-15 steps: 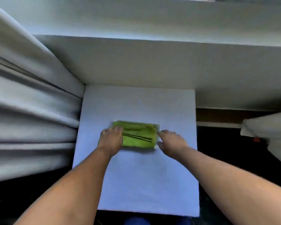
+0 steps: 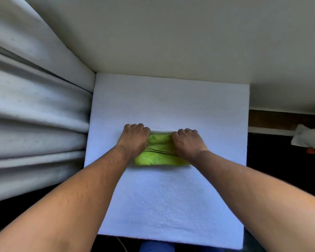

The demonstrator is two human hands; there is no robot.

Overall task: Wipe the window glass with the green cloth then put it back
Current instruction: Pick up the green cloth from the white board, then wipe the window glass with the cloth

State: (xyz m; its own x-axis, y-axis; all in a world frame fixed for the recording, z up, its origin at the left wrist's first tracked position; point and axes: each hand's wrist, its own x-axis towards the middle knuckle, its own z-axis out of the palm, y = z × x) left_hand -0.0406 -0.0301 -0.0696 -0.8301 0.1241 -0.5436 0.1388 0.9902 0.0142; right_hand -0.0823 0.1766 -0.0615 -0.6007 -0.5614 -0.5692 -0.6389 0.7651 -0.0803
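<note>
The green cloth [image 2: 161,153] lies folded on the white-covered bench [image 2: 171,197], directly between the two hands. Its long axis runs from hand to hand, left to right across the view, with the short axis pointing away from the person toward the wall [image 2: 171,42]. Thin dark stripes cross the cloth along the long axis, tilted slightly so that they sit lower toward the right hand. The near edge of the cloth shows as a clean folded line; the far part is bunched into rounded ridges between the knuckles.

The left hand [image 2: 134,140] rests on the left end of the cloth, back of the hand up, fingers curled down over the far left corner. The right hand [image 2: 188,142] rests on the right end in the same way, fingers curled down at the far right corner; a ring [image 2: 188,129] shows on one finger. Both hands are closed around the cloth ends, with the fingertips hidden under the knuckles, so how far the fabric is pinched cannot be told. Both forearms are bare and reach in from the near edge of the bench.

Beyond the left hand, pale curtain folds [image 2: 35,115] hang just beside the left edge of the bench. Well beyond the right hand, a white crumpled object [image 2: 309,140] lies apart from the bench against a dark area
</note>
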